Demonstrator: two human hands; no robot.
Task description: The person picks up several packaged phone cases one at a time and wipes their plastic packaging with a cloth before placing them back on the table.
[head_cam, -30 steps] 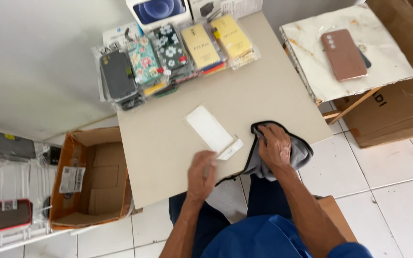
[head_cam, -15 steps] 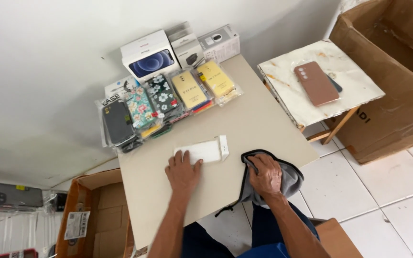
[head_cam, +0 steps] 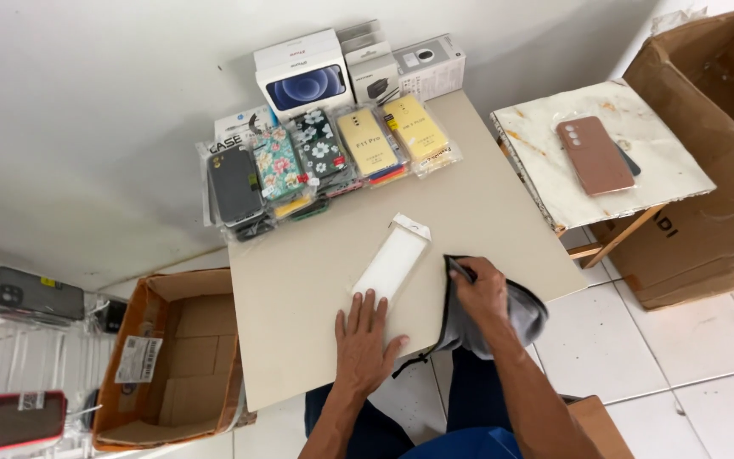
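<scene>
My left hand [head_cam: 365,338] lies flat on the beige table [head_cam: 299,280], fingers spread, its fingertips touching the near end of a long white flat package [head_cam: 392,262]. The package lies tilted, its hang-tab end pointing away from me. My right hand [head_cam: 480,291] grips a grey cloth pouch [head_cam: 520,319] with a dark zipper edge at the table's near right edge. The pouch hangs partly over the edge.
Rows of packaged phone cases [head_cam: 324,157] and several boxes [head_cam: 307,81] stand at the table's far side. A small marble side table [head_cam: 605,153] at right holds a brown phone [head_cam: 594,155]. Open cardboard boxes sit at left [head_cam: 172,357] and right [head_cam: 707,170].
My left hand has turned the white package from lying sideways to pointing away from me. My right hand has moved left with the pouch, gripping its zipper edge.
</scene>
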